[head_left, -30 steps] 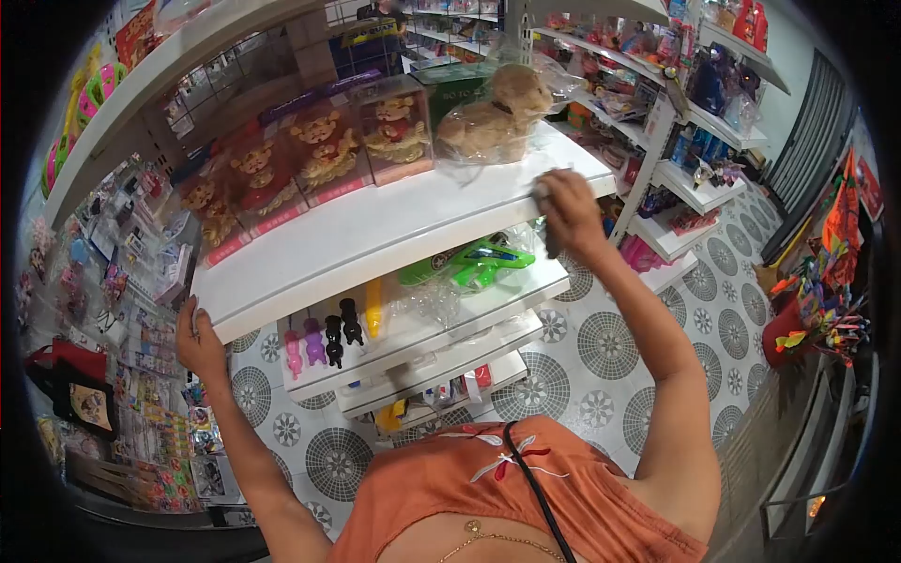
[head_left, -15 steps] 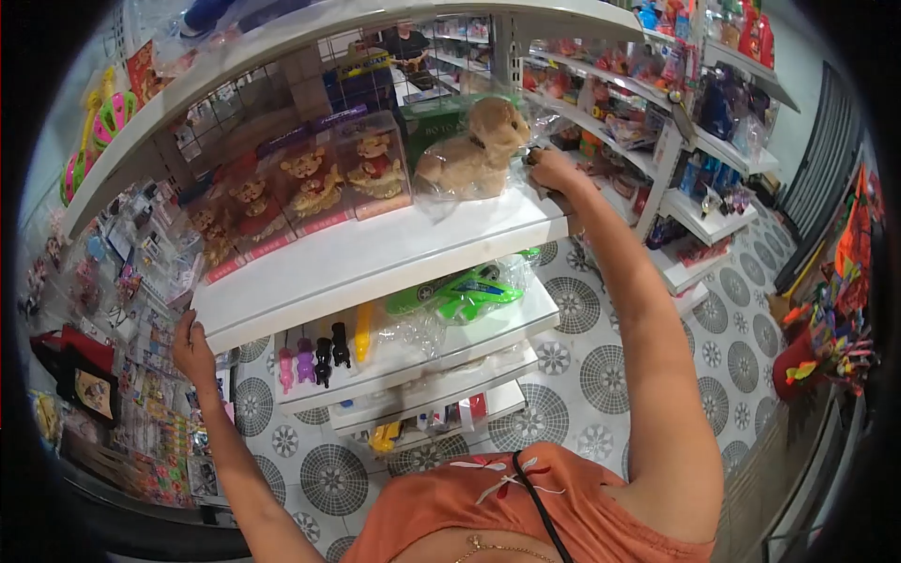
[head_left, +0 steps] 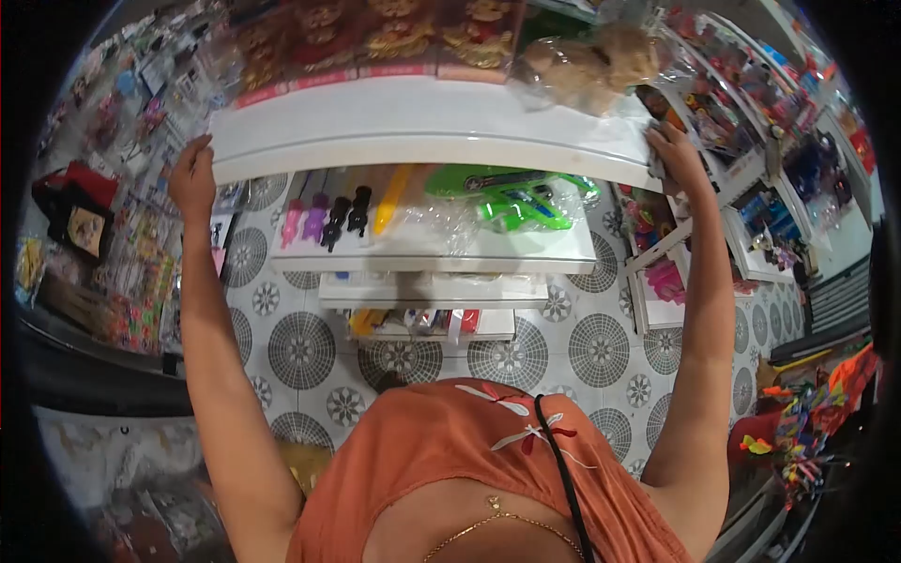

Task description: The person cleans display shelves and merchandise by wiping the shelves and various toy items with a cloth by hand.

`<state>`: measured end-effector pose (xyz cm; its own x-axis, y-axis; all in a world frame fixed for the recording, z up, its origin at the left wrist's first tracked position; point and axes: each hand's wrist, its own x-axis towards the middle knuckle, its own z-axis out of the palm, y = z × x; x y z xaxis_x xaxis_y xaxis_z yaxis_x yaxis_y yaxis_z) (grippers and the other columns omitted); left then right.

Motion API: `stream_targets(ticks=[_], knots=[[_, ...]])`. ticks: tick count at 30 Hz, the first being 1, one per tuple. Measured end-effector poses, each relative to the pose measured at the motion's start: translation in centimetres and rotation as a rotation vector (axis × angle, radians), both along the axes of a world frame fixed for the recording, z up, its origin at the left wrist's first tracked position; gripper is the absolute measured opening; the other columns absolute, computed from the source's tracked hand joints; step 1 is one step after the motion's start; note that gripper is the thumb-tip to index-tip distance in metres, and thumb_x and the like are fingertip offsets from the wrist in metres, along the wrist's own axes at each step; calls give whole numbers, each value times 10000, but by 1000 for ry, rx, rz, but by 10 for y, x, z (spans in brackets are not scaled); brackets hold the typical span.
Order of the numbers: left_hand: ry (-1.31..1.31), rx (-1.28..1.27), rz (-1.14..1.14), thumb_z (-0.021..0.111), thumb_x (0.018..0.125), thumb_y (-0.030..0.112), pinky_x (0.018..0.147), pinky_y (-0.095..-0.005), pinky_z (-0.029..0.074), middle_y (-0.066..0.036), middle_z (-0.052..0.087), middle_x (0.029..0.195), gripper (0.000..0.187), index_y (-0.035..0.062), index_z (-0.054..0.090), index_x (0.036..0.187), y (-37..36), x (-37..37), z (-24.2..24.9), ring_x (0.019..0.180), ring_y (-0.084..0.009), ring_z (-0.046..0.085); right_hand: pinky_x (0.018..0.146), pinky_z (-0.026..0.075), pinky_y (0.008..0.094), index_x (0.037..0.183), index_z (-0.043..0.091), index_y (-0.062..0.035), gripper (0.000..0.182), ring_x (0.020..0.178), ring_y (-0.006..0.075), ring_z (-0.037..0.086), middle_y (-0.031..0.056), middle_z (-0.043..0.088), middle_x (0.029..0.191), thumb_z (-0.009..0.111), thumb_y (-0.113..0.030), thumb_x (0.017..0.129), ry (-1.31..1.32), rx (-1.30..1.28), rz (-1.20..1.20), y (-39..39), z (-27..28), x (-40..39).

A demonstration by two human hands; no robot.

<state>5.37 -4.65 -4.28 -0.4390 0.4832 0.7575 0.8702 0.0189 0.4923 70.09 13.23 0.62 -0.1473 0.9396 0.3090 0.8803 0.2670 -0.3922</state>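
My left hand (head_left: pixel 193 178) is closed around the left end of the white top shelf (head_left: pixel 413 148). At the shelf's right front corner is my right hand (head_left: pixel 678 158), its fingers bent over the edge; a small greyish, cloth-like piece (head_left: pixel 655 169) shows under them, partly hidden. Just behind that hand a plush dog (head_left: pixel 587 73) in clear plastic lies on the shelf. Several gold figurines in clear boxes (head_left: pixel 394 38) stand in a row further left, toward the back.
On the shelf below are a green toy plane (head_left: pixel 526 202), a yellow stick-like item (head_left: pixel 394 199) and small pink, purple and black figures (head_left: pixel 335 218). Packaged goods (head_left: pixel 113 281) hang at left. Shelving (head_left: pixel 751 235) and colourful items (head_left: pixel 798 441) stand at right, over patterned tiles (head_left: pixel 601 352).
The view has turned and tipped down. My right hand has come from beside the plush dog to the shelf's front right corner. My left hand stays at the left end.
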Motion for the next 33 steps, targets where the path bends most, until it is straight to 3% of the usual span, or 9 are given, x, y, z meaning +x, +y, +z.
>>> stream_targets(ticks=[2, 8, 15, 18, 23, 26, 33], knots=[[4, -14, 46, 520, 781, 259, 873, -284, 396, -66, 655, 959, 272, 149, 663, 985, 0, 5, 2, 906, -214, 606, 807, 399, 407, 1047, 544, 39, 470, 936, 376, 555, 240, 588, 970, 483, -370, 823, -31, 42, -101, -12, -4, -2], [24, 30, 57, 516, 770, 263, 863, -308, 401, -63, 659, 941, 267, 156, 679, 952, 2, 4, 0, 870, -229, 607, 807, 415, 410, 1053, 567, -33, 455, 964, 361, 550, 216, 581, 1019, 479, -402, 803, -111, 104, -250, -13, -8, -8], [-21, 79, -6, 502, 772, 227, 769, -319, 452, -70, 660, 927, 260, 140, 679, 942, 0, 12, 2, 852, -245, 615, 820, 413, 414, 1054, 570, -48, 460, 981, 354, 542, 208, 577, 1037, 467, -416, 798, -70, 170, -299, -16, -12, -11], [86, 52, 53, 483, 784, 217, 742, -321, 462, -78, 654, 938, 264, 125, 677, 938, -1, 10, 3, 849, -257, 618, 822, 416, 409, 1057, 573, -60, 447, 981, 345, 548, 195, 582, 1038, 484, -409, 792, -52, 108, -315, -18, -11, -12], [76, 124, 9, 463, 793, 221, 743, -329, 457, -76, 646, 955, 271, 112, 674, 925, 3, 5, -4, 862, -260, 609, 813, 423, 405, 1054, 580, -86, 442, 974, 330, 559, 173, 597, 1025, 502, -425, 781, -72, 210, -375, -14, -16, -14], [134, 168, -8, 460, 789, 222, 752, -335, 455, -75, 644, 946, 277, 98, 671, 919, 1, 6, -4, 858, -260, 606, 797, 427, 406, 1039, 586, -100, 435, 970, 321, 564, 165, 603, 1016, 502, -437, 777, -42, 107, -380, -6, -16, -9], [105, 146, -9, 456, 788, 219, 745, -337, 455, -77, 640, 950, 280, 88, 671, 911, -3, 11, -1, 858, -268, 605, 776, 428, 400, 1046, 583, -97, 456, 942, 318, 576, 170, 609, 999, 523, -449, 763, -25, 151, -408, -10, -18, -10]])
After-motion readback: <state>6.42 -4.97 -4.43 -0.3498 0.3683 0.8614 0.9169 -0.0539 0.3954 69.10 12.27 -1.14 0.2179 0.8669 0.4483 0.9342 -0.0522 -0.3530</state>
